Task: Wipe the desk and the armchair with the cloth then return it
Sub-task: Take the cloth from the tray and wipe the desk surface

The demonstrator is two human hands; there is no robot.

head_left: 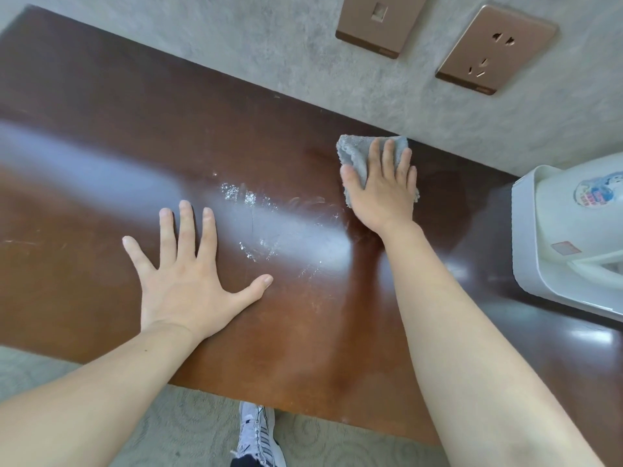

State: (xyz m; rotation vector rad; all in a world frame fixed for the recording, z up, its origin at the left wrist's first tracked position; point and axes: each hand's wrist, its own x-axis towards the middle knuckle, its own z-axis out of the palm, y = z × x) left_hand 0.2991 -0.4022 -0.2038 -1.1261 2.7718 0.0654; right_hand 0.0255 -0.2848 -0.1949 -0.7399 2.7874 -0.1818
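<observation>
Glossy dark wood desk (101, 136); fluffy grey cloth (355, 153).

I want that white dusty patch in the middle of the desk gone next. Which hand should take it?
Probably the right hand: it already presses the cloth flat beside the patch. The left hand lies bare on the desk.

Cloth (359, 156) on desk (101, 129), against wall (236, 45).

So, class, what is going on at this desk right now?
A person is wiping a dark brown wooden desk. The right hand presses a grey fluffy cloth flat near the desk's far edge by the wall. The left hand rests open, palm down, on the wood. White powdery smears lie between the hands, not yet wiped. A white plastic appliance stands at right.
</observation>
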